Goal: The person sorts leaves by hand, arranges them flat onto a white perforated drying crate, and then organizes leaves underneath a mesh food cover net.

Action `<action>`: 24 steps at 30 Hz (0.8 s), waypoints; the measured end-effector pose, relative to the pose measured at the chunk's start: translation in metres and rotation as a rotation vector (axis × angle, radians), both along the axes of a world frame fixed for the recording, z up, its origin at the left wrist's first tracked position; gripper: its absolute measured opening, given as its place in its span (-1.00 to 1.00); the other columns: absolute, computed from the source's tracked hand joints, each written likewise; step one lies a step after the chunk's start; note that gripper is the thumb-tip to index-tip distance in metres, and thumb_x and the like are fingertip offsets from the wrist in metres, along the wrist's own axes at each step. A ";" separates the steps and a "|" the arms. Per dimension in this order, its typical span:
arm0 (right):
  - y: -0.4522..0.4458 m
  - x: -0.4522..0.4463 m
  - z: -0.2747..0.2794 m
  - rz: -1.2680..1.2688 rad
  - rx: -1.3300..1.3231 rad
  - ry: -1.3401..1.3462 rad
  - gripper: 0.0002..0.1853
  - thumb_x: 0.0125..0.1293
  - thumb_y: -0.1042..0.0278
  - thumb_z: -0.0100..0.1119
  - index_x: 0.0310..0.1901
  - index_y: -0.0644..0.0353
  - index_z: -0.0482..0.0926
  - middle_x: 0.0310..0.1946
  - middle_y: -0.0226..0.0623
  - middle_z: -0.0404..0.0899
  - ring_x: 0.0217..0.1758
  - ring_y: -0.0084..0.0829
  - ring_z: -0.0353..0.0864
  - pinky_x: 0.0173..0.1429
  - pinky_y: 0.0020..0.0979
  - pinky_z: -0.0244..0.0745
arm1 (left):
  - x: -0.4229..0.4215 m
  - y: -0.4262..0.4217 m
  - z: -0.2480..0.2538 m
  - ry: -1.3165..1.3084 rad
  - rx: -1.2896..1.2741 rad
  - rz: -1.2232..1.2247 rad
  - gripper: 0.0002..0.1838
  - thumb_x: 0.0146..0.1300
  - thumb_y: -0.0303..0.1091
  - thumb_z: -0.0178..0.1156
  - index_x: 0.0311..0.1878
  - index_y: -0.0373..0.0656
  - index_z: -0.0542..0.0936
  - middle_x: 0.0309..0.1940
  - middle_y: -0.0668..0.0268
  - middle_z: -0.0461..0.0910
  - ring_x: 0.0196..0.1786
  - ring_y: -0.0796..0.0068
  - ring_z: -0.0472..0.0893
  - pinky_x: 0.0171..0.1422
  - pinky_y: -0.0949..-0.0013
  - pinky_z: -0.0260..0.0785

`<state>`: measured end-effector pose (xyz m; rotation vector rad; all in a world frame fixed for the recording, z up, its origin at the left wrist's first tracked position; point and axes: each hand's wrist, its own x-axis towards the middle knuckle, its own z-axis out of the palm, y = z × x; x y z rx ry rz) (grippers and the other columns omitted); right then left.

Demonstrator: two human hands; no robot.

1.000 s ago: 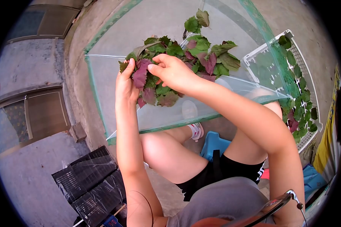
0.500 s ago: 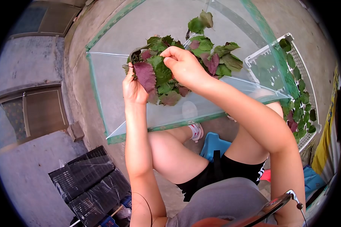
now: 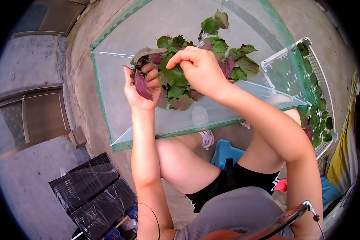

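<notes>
Green and purple leaves (image 3: 182,102) lie heaped on a pale mesh net (image 3: 148,24) with a green border. My left hand (image 3: 144,90), palm up at the heap's left side, has its fingers curled around a small bunch of leaves (image 3: 141,85); a purple one hangs over the palm. Just right of it, my right hand (image 3: 200,68) is over the heap with thumb and index finger pinched at a green leaf (image 3: 169,74). Its other fingers are folded and partly hidden. More leaves (image 3: 246,60) lie to the right of this hand.
At the right, a white plastic basket (image 3: 331,100) bears many leaves, partly behind the net's edge. A blue stool (image 3: 225,153) is between the legs. Black crates (image 3: 84,180) wrapped in plastic stand at lower left. Yellow cloth (image 3: 342,156) hangs at far right.
My left hand has turned palm up, its fingers curling around the leaves. My right hand has moved slightly right, still pinching. The purple leaf in my left hand now hangs edge-on.
</notes>
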<state>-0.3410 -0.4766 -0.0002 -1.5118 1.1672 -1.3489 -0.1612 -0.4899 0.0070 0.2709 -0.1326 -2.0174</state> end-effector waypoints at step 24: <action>0.001 -0.002 0.005 -0.033 0.148 0.070 -0.79 0.10 0.31 0.19 -0.33 0.31 0.60 -0.36 -0.04 0.60 -0.26 -0.09 0.59 -0.13 -0.24 0.46 | -0.017 0.003 -0.006 -0.691 -0.022 0.084 -0.71 0.35 -0.27 0.03 0.01 -0.25 0.47 -0.05 0.21 0.57 -0.11 0.39 0.60 -0.11 0.39 0.50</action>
